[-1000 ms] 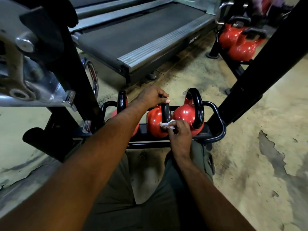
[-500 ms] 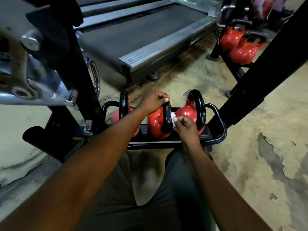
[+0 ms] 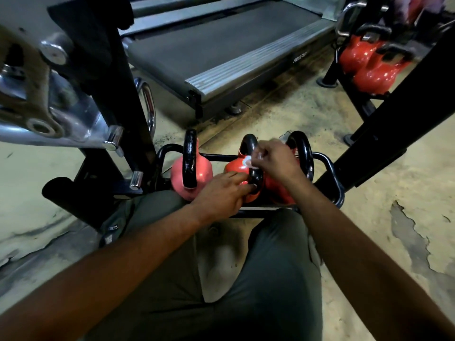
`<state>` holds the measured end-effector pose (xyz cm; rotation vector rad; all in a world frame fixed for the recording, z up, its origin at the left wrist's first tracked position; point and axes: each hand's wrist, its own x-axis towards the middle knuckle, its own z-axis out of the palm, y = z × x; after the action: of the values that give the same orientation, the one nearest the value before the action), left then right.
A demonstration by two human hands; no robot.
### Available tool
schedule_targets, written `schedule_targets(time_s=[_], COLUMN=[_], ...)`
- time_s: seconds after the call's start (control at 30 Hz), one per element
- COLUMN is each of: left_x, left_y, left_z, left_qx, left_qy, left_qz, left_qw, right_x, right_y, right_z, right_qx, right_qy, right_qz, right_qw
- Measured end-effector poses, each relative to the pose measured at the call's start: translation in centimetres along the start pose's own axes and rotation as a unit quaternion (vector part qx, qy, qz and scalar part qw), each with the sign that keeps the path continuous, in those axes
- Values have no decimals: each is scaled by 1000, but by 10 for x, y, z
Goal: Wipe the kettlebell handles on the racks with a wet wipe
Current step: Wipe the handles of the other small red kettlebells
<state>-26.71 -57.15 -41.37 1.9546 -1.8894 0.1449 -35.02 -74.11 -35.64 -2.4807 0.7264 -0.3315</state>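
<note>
Fingers of our right hand pinch the wet wipe against the middle kettlebell's handle, while our left hand, just below, grips that handle's base on the rack.

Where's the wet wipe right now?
The wipe is pinched in the right hand, pressed against the black handle of the middle kettlebell on the low rack, just above the left hand.

Three red kettlebells upright in a row on low black rack, black loop handles raised, left kettlebell paler, middle handle touched by small crumpled white wet wipe
</note>
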Motion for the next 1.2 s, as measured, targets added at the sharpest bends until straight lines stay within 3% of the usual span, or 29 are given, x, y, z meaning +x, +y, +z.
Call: schedule_targets(time_s=[0.1, 0.23, 0.37, 0.53, 0.63, 0.83, 1.0, 1.13, 1.2], left_x=[6, 12, 22, 36, 33, 44, 46, 40, 41], left_y=[5, 11, -1, -7, -4, -7, -15, -8, -13], left_z=[10, 12, 6, 12, 19, 20, 24, 26, 22], left_qx=[3, -16, -32, -54, -48, -62, -55, -74, -81], left_qy=[4, 19, 73, 86, 86, 110, 80, 75, 77], left_qz=[-12, -12, -33, -43, -25, -20, -42, -43, -48], left_qw=[1000, 1000, 996, 994, 995, 992, 994, 994, 993], right_x=[30, 17, -17, 39, 56, 50, 104, 123, 132], right_y=[-1, 22, 25, 16, 21, 18, 21, -2, -27], right_z=[2, 9, 22, 10, 12, -3, -3, 3, 9], right_qx=[-13, 212, 350, 348, 292, 58, 45, -194, -294], right_qy=[36, 53, 58, 52, 32, 7, -39, -177, -194], right_qz=[25, 164, 192, 206, 187, 72, 162, 98, 65], right_qw=[999, 962, 915, 913, 938, 996, 985, 960, 934])
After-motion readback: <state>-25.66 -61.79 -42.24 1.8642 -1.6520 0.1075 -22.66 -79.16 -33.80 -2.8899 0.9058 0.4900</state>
